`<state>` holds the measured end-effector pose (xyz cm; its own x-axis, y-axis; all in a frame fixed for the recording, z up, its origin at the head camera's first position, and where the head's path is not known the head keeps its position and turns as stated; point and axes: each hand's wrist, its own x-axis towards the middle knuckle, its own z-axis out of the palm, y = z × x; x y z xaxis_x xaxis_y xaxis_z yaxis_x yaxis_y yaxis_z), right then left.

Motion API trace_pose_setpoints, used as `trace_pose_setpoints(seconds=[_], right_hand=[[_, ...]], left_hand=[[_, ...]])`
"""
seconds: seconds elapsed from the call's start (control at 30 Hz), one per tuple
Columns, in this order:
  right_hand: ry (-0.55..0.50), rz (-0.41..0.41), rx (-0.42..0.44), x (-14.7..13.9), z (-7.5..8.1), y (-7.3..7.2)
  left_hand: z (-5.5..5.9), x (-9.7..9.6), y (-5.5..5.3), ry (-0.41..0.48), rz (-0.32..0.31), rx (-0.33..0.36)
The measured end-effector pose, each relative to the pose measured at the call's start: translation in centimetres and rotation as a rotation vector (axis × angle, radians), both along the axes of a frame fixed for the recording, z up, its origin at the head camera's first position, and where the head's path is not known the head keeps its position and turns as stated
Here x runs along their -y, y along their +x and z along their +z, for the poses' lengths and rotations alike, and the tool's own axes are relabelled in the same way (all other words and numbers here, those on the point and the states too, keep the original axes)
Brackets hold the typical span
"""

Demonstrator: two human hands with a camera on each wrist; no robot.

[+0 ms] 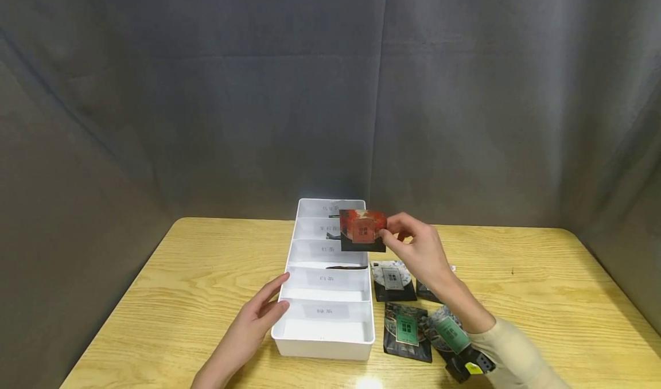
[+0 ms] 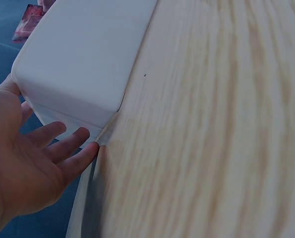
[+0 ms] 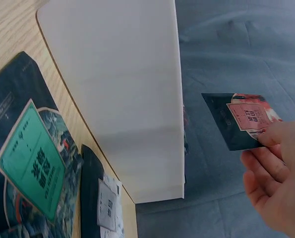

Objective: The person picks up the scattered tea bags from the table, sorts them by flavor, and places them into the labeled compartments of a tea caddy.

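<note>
My right hand pinches a red-and-black tea packet by its right edge, between thumb and fingers. The packet is held up over the right side of a white divided box, overlapping its rear compartments in the head view. In the right wrist view, the packet shows its reddish label, clear of the box wall. My left hand rests at the box's left side, fingertips at the rim. From the left wrist view, the fingers of that hand lie loosely spread against the box wall.
Dark packets with green labels, one beside the box and another near my right sleeve, lie on the wooden table. Behind them is a white-labelled packet. Dark packets stand in the rear compartments. A grey curtain hangs behind.
</note>
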<state>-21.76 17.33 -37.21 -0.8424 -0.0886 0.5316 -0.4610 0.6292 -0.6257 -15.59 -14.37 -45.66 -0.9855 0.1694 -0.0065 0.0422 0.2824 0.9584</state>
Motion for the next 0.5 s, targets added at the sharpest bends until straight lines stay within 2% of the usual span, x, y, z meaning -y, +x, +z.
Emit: trace_pose_setpoints(seconds=[0.2, 0.5], right_hand=[[0.009, 0.033, -0.008, 0.8, -0.6, -0.2], [0.032, 0.076, 0.05, 1.9, -1.4, -0.3]], left_hand=[[0.2, 0.0, 0.1, 0.008, -0.01, -0.012], [0.1, 0.1, 0.3, 0.016, -0.012, 0.001]])
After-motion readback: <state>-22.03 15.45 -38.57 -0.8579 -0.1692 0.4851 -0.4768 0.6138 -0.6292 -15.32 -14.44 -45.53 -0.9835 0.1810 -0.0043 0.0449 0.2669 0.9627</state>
